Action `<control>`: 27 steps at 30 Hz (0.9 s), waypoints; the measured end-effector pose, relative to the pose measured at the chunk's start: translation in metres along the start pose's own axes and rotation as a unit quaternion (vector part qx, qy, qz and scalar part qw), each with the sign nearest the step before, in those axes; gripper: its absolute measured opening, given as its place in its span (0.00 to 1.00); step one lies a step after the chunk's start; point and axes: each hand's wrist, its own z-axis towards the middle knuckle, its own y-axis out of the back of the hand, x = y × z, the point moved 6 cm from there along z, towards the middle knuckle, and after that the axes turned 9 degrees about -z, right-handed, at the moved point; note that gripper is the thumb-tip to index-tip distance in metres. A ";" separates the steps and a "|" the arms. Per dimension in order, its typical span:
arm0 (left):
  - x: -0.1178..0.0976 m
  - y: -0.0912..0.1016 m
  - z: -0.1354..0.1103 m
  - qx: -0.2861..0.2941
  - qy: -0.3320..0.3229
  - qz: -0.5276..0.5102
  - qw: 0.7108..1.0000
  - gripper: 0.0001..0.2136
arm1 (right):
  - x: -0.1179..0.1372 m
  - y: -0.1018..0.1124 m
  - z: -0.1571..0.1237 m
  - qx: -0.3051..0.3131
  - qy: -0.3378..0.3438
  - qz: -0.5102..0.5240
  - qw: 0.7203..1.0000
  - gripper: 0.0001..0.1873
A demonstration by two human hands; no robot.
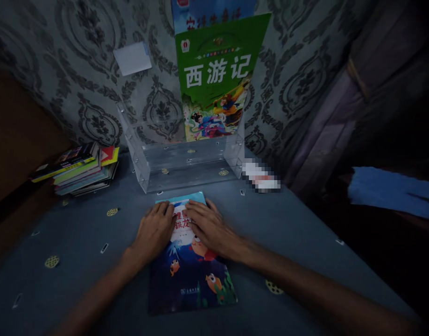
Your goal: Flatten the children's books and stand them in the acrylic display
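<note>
A picture book (191,280) with orange fish on a dark blue cover lies face up on the table. My left hand (156,226) rests over the upper left part of its cover, fingers slightly bent and pointing away from me. Across the upper right part lies my right hand (209,226), its fingers stretched toward the title and apart. The two hands hide parts of the red title and both side edges. Just beyond the book stands a clear acrylic book rack (142,163). A green book (214,84) leans upright in its right side.
A blue book (217,14) shows behind the green one. Stacked books (84,170) sit at the left. Right of the rack lies a pixelated item (261,176). A white card (133,58) is on the patterned wall. The tablecloth (305,233) ends in a slanting edge at right.
</note>
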 end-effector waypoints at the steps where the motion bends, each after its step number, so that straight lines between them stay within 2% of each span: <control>1: 0.001 -0.003 -0.001 -0.012 -0.005 -0.002 1.000 0.12 | 0.001 -0.002 0.001 0.014 -0.002 -0.018 1.000 0.19; 6: 0.004 -0.012 -0.003 -0.048 -0.021 -0.013 0.999 0.13 | -0.022 -0.006 0.002 0.039 -0.078 -0.040 0.995 0.24; 9: 0.004 -0.012 -0.003 -0.047 -0.024 -0.015 0.998 0.13 | -0.041 -0.004 0.001 0.008 -0.107 -0.006 0.994 0.24; 15: 0.006 -0.014 -0.004 -0.048 -0.018 -0.027 0.998 0.15 | -0.065 0.002 0.004 -0.050 -0.116 0.131 0.983 0.20; 21: 0.007 -0.016 -0.001 -0.031 -0.030 -0.034 0.998 0.16 | -0.076 0.003 0.003 -0.037 -0.159 0.198 0.967 0.21; 27: 0.008 -0.011 0.007 -0.001 -0.059 -0.061 0.996 0.15 | -0.077 0.006 0.003 -0.046 -0.184 0.264 0.946 0.26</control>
